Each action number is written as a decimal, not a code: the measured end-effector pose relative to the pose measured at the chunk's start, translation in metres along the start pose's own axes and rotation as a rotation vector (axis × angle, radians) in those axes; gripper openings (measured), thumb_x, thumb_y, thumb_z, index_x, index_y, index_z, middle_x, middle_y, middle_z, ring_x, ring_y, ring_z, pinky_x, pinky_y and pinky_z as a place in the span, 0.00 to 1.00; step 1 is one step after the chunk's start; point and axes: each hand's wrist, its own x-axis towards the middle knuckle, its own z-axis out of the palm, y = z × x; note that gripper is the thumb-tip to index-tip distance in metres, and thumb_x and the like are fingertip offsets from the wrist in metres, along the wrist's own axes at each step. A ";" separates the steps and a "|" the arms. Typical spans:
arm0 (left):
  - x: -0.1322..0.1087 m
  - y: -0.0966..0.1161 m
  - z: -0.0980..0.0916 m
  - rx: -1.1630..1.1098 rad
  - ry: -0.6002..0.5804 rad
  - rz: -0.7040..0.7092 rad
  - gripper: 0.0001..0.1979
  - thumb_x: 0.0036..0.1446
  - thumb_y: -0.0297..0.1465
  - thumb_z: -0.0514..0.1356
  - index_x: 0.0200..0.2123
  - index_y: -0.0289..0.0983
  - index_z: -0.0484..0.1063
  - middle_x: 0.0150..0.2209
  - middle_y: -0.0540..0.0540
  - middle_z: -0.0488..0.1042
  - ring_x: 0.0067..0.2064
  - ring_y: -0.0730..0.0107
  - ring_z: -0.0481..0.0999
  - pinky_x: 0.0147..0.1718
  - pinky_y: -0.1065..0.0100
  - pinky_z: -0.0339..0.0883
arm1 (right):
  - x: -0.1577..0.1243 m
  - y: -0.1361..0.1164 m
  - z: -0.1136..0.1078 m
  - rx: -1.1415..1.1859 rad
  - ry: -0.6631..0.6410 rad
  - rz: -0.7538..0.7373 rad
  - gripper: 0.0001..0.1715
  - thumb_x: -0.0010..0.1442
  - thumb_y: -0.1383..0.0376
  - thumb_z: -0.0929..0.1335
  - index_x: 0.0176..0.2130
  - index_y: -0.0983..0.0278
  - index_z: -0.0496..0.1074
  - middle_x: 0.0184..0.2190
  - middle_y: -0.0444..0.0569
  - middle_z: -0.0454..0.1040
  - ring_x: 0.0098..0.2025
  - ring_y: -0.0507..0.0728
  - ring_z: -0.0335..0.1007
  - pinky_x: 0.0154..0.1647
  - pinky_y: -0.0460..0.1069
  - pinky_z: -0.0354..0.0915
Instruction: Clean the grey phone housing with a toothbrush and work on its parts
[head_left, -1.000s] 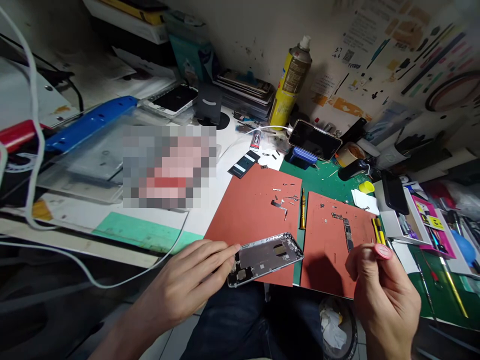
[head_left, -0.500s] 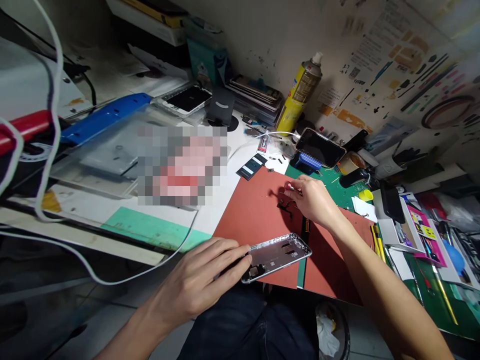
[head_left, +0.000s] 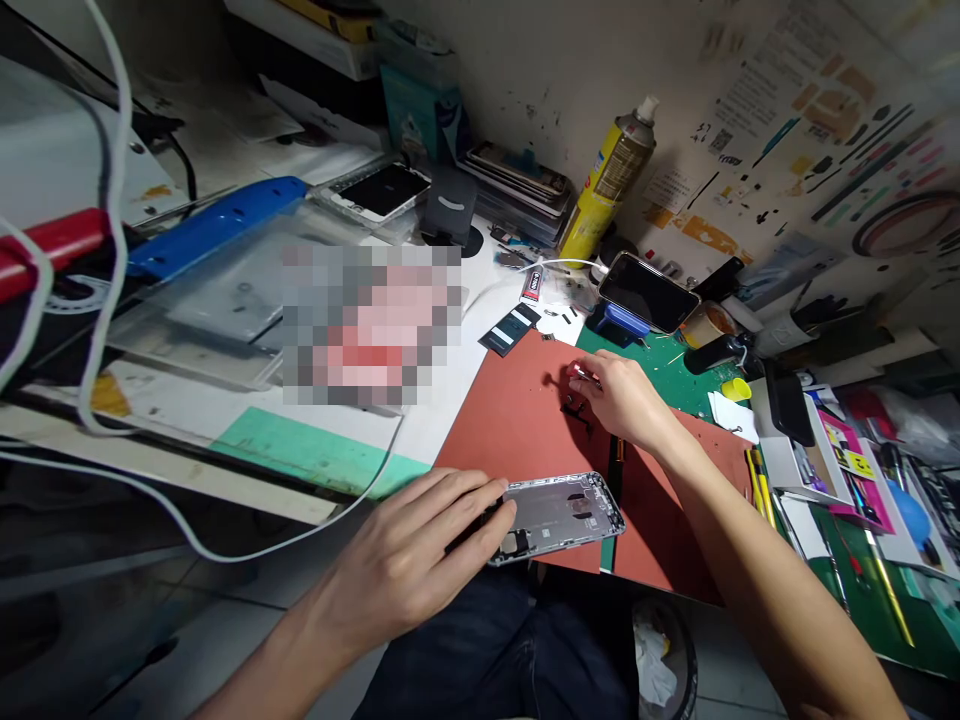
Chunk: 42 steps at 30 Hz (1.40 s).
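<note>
My left hand (head_left: 431, 545) grips the lower end of a silver phone back housing (head_left: 559, 512), fingers over its edge. The shell's hollow inside faces up, tilted over the front edge of a reddish-brown mat (head_left: 517, 410). Over the mat, the fingers of my right hand (head_left: 619, 395) are closed on a small red-ended tool (head_left: 577, 370); the rest of it is hidden in the grip. Beneath that hand lie thin dark flex-like pieces (head_left: 576, 412). A black phone battery (head_left: 510, 328) rests at the mat's far left corner.
Behind the mat a phone (head_left: 649, 292) leans on a blue stand, near a yellow spray can (head_left: 607, 180). Pens and tools fill trays (head_left: 832, 450) at the right. White cable (head_left: 225, 555) loops along the left table edge. A bin (head_left: 664, 660) stands below.
The housing has tilted so its inside faces me more. My right hand stays in nearly the same place, still holding the red-ended tool. The whole view has shifted slightly.
</note>
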 end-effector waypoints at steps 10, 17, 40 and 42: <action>0.003 0.001 0.008 -0.141 -0.030 -0.073 0.14 0.63 0.17 0.58 0.49 0.31 0.77 0.49 0.36 0.84 0.50 0.51 0.82 0.47 0.51 0.80 | -0.029 -0.008 -0.012 0.083 0.088 -0.016 0.12 0.73 0.65 0.66 0.36 0.62 0.73 0.33 0.50 0.77 0.33 0.56 0.69 0.35 0.51 0.57; 0.004 -0.001 0.010 -0.165 -0.011 -0.093 0.16 0.62 0.17 0.56 0.50 0.31 0.77 0.49 0.37 0.84 0.50 0.53 0.81 0.47 0.52 0.79 | -0.081 -0.029 -0.015 0.315 -0.086 -0.252 0.14 0.74 0.69 0.63 0.42 0.62 0.78 0.39 0.50 0.81 0.39 0.56 0.78 0.40 0.50 0.67; 0.013 0.003 0.005 -0.120 -0.198 -0.164 0.27 0.49 0.15 0.56 0.53 0.34 0.75 0.45 0.42 0.79 0.49 0.54 0.76 0.47 0.55 0.73 | -0.088 -0.050 0.008 0.179 -0.195 -0.224 0.15 0.68 0.79 0.62 0.34 0.65 0.70 0.32 0.45 0.70 0.30 0.50 0.61 0.32 0.48 0.54; 0.013 0.003 0.004 -0.116 -0.207 -0.168 0.28 0.48 0.14 0.56 0.53 0.34 0.75 0.45 0.42 0.78 0.49 0.54 0.75 0.47 0.55 0.72 | -0.088 -0.051 0.008 0.157 -0.184 -0.229 0.15 0.68 0.78 0.61 0.34 0.65 0.70 0.32 0.46 0.70 0.30 0.50 0.61 0.32 0.49 0.54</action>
